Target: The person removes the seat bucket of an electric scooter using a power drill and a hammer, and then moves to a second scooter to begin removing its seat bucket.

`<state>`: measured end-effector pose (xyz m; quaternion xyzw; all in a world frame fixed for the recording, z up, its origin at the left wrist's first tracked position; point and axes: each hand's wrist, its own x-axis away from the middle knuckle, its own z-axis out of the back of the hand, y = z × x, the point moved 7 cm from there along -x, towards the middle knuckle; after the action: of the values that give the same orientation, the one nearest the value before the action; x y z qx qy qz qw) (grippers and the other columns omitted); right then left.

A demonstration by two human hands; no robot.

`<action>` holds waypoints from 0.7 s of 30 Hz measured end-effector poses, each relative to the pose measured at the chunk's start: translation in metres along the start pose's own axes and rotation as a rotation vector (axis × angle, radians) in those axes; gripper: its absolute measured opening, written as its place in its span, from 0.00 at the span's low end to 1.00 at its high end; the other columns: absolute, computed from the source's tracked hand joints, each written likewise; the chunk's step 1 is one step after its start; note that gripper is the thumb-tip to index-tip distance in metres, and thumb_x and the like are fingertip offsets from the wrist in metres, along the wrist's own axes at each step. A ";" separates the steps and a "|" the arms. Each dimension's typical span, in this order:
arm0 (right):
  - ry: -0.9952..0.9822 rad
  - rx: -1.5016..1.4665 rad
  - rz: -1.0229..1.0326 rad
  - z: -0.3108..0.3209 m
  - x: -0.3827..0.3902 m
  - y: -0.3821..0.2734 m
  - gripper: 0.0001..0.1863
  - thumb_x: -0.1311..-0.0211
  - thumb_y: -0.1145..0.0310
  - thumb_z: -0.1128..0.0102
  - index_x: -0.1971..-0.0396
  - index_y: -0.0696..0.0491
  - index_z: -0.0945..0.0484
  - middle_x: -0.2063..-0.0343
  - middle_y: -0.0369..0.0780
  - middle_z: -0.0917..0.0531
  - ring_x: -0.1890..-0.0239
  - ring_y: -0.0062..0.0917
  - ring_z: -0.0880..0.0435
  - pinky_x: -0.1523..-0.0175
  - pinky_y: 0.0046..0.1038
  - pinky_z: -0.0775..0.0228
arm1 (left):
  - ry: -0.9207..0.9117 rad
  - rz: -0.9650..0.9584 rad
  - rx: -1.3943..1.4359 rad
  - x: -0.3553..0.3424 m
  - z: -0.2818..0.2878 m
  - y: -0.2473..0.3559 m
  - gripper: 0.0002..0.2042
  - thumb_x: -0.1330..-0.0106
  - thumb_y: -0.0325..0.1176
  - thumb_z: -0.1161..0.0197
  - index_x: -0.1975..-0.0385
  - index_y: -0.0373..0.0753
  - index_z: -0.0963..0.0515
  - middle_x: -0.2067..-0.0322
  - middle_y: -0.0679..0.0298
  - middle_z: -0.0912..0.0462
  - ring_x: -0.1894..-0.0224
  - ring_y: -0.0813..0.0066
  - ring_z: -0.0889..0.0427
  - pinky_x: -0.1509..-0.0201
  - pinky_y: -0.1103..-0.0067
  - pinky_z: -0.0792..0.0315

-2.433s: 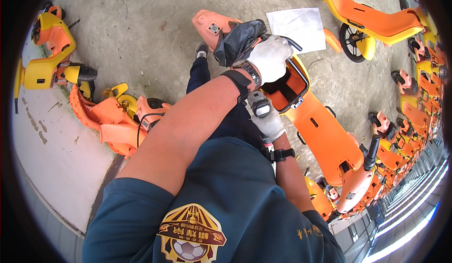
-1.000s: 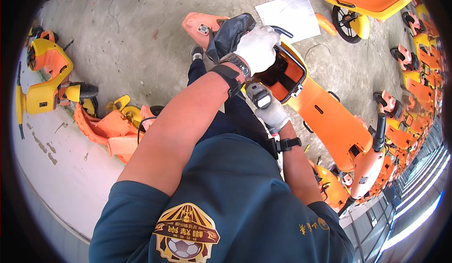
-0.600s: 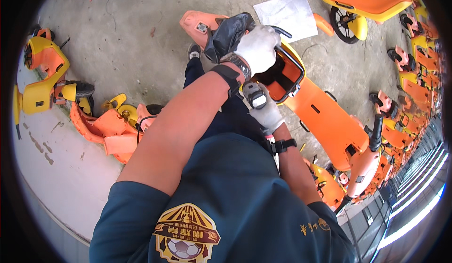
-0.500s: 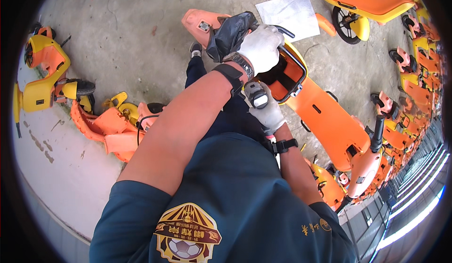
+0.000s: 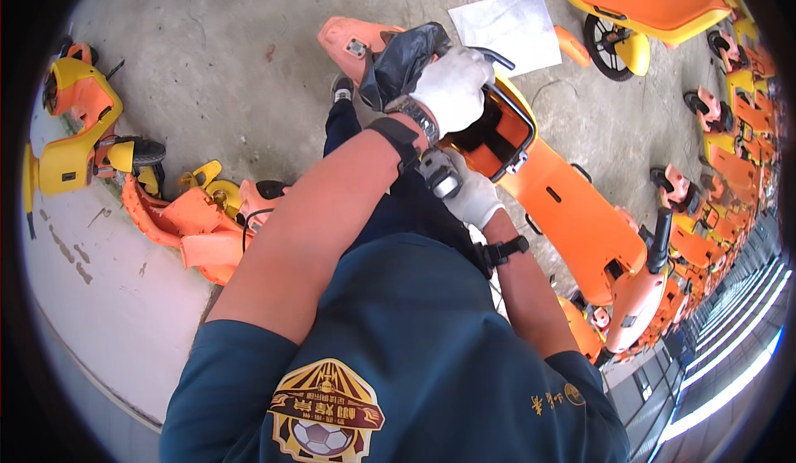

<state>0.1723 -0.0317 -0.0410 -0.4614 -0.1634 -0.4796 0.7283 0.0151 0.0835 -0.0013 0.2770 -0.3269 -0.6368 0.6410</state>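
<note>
A: Status on the hands?
B: Right hand (image 5: 474,202), white glove, at 3 o'clock from frame centre. Grip is wrapped round a grey hand tool (image 5: 442,174); tool sits at its 10 o'clock. Working end hidden.

A: Left?
B: Left hand (image 5: 454,92), also white glove, at 1 o'clock. Fingers curled down by the bin's edge. Can't tell if that grip is clamped on anything.

A: Which bin?
B: Black-framed orange bin (image 5: 518,117), between 1 and 2 o'clock, uncovered, interior mostly too dark to read. It's on the orange-and-yellow scooter (image 5: 572,223). Scooter's long orange body runs from the bin down toward 4 o'clock; black handlebar end (image 5: 659,241) out at 3. Black curved bar (image 5: 496,58) just off the left hand, its 1–2 o'clock.

A: Anything near the left hand?
B: Black plastic sheet (image 5: 404,65) right beside it, its 10 o'clock, lying over part of a faded orange panel (image 5: 342,44).

A: Around that?
B: Silvery-white sheet (image 5: 507,33) flat on the concrete floor (image 5: 249,73), 1 o'clock. Second scooter (image 5: 651,3), 2 o'clock. Broken orange bodywork (image 5: 195,218) at 9. Crowded row of scooters (image 5: 730,173) at 3.
</note>
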 end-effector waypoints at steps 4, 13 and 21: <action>-0.068 0.133 0.061 0.011 0.000 -0.017 0.41 0.53 0.58 0.33 0.37 0.53 0.36 0.56 0.54 0.19 0.50 0.47 0.20 0.45 0.40 0.28 | -0.005 0.005 -0.006 0.003 0.000 0.002 0.11 0.46 0.24 0.44 0.64 0.41 0.19 0.58 0.59 0.20 0.47 0.59 0.24 0.44 0.68 0.26; -0.032 -0.061 0.036 0.010 -0.009 0.009 0.40 0.54 0.58 0.32 0.37 0.51 0.35 0.57 0.54 0.17 0.53 0.47 0.18 0.48 0.39 0.25 | -0.008 0.024 -0.005 0.005 0.001 0.003 0.11 0.46 0.24 0.44 0.64 0.40 0.19 0.59 0.59 0.20 0.47 0.59 0.25 0.43 0.69 0.27; -0.121 0.163 0.033 0.006 -0.008 -0.007 0.42 0.53 0.54 0.35 0.35 0.47 0.37 0.63 0.52 0.16 0.58 0.47 0.16 0.52 0.41 0.25 | 0.047 0.009 -0.027 0.004 -0.001 0.003 0.12 0.45 0.24 0.43 0.62 0.40 0.20 0.59 0.61 0.20 0.50 0.59 0.23 0.46 0.68 0.26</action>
<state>0.1640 -0.0231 -0.0394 -0.4316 -0.2380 -0.4240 0.7598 0.0177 0.0796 0.0003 0.2819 -0.3044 -0.6314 0.6551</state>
